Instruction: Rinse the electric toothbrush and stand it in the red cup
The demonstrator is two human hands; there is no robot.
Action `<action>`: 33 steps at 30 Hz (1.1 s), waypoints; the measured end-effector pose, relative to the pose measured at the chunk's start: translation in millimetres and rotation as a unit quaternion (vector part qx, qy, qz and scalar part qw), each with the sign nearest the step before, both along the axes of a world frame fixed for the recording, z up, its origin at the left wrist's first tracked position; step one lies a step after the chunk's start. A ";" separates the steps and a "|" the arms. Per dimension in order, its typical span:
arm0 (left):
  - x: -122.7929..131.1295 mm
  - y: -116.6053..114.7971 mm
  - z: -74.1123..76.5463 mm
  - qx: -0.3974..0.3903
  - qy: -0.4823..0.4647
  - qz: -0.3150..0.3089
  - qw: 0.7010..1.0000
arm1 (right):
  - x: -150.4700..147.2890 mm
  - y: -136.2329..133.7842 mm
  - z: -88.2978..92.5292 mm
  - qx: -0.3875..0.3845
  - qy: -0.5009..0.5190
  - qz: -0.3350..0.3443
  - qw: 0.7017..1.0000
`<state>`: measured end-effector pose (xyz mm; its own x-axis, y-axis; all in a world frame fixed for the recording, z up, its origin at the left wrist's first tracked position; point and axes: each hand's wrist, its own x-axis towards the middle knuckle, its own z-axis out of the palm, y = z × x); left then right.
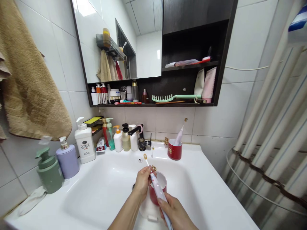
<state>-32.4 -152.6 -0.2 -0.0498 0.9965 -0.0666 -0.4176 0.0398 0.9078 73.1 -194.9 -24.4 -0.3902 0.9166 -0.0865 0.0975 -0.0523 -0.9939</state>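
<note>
- Two hands over the sink [100, 191]: right hand [176, 212] grip wrapped round the toothbrush [157, 187] handle, left hand [143, 182] pinching its neck beside the red cup [159, 191].
- I'd keep the head [145, 156] tilted up over the basin, clear of the tap [140, 134], so drips fall inside.

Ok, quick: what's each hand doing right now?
Left hand: closed, holding the red cup.
Right hand: closed, holding the electric toothbrush.
</note>
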 end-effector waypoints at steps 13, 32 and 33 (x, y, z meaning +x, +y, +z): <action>0.5 -1.4 -1.3 -0.019 -0.017 -0.054 0.998 | 1.2 -1.7 3.3 -0.023 0.013 0.003 1.000; 0.5 2.1 -6.6 -0.012 0.031 0.002 0.999 | 6.8 0.4 5.7 0.059 -0.075 -0.042 0.995; -0.3 2.5 -6.7 -0.011 0.031 -0.006 0.999 | 6.2 0.3 5.1 0.049 -0.071 -0.036 0.996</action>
